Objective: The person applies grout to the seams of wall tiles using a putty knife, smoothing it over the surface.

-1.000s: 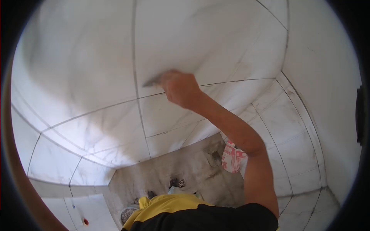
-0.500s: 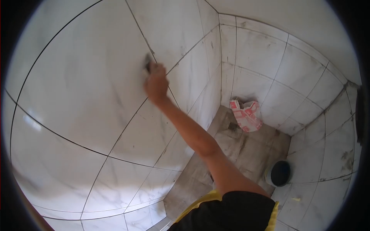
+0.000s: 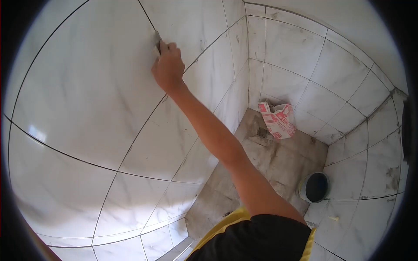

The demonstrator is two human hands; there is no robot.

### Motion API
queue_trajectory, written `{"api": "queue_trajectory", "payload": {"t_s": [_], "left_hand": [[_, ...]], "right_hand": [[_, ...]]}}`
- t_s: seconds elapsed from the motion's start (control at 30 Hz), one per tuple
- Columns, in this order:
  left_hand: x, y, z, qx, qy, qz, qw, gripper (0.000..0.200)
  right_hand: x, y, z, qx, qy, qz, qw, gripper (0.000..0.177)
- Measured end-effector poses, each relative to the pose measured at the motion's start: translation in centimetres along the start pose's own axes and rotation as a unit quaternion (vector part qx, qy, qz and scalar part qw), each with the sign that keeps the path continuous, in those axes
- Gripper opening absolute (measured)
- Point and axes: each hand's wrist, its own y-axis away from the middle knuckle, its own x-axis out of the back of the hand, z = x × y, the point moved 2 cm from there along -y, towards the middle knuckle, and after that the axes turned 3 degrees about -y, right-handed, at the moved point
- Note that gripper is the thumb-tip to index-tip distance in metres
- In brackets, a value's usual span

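My right hand (image 3: 169, 65) reaches up to the left tiled wall (image 3: 87, 100), fingers wrapped round a small scraper (image 3: 157, 38). The scraper's thin metal blade meets the dark joint line between two large white marbled tiles. Most of the handle is hidden in my fist. My left hand is out of view.
A crumpled red-and-white bag (image 3: 278, 122) stands on the grey stained floor (image 3: 257, 161) by the far wall. A round bucket (image 3: 315, 187) with a dark inside sits against the right wall. A small yellowish piece (image 3: 334, 218) shows lower right.
My right hand has moved up and slightly left along the joint with the scraper. The view has shifted a little, so the bag and bucket appear higher.
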Motion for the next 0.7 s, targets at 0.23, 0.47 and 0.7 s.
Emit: {"api": "queue_trajectory", "payload": {"t_s": [0.23, 0.47, 0.7], "left_hand": [[0.2, 0.2, -0.5, 0.053, 0.024, -0.027, 0.998, 0.054], [2.9, -5.0, 0.8, 0.343, 0.135, -0.155, 0.916, 0.052], [0.8, -0.5, 0.8, 0.039, 0.0, -0.019, 0.999, 0.048]], "right_hand": [[1.5, -2.6, -0.8, 0.008, -0.033, 0.018, 0.999, 0.038], [-0.1, 2.8, -0.7, -0.026, -0.001, -0.046, 0.999, 0.051], [-1.9, 9.4, 4.6, -0.092, -0.072, -0.011, 0.993, 0.053]]}}
